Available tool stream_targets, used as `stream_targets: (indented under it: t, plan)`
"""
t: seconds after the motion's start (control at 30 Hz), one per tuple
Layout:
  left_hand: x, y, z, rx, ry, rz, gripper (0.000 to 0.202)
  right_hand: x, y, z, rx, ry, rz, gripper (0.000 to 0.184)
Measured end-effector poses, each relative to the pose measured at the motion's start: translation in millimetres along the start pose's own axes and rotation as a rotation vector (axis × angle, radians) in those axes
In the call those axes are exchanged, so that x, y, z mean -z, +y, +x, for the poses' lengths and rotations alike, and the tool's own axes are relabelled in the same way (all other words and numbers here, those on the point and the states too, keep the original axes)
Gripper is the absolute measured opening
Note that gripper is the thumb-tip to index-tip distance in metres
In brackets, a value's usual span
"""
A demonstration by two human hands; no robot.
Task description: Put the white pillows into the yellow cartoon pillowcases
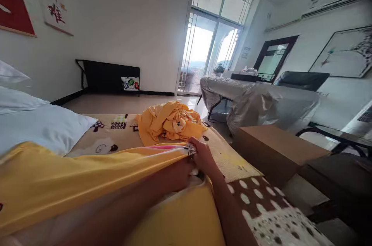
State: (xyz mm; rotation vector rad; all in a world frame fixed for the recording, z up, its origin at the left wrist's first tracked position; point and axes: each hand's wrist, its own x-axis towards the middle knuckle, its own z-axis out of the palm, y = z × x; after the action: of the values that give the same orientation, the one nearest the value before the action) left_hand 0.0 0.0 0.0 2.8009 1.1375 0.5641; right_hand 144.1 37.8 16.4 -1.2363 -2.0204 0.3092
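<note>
Yellow cloth (87,172), one taut span, left edge to mid-frame! Two at work: right hand (202,156) clenched on its end, forearm (232,207) slanting up from the bottom edge; left hand (182,173) blurred just below, arm (124,209) reaching rightward, grip I can't tell. One orange bundle (171,122) behind, one box (279,141) at right.

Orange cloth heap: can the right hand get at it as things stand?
Probably yes, if it drops the yellow cloth it grips: the right hand looks close to the orange cloth heap, nothing solid visible between.
</note>
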Motion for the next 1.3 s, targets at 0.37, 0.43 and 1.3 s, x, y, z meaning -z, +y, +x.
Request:
stream_targets:
  t: [0.37,0.43,1.3]
  plan:
    - [-2.1,-1,0,0.043,0.07,-0.062,0.045,-4,7,2,0.0,0.023,-0.013,0.037]
    - [-3.7,-3,-2,0.042,0.093,-0.101,0.04,-4,8,3,-0.009,0.033,-0.018,0.034]
    - [8.0,-2,-12,0.188,0.122,-0.525,0.05,8,0,-1,-0.098,0.112,0.09,0.027]
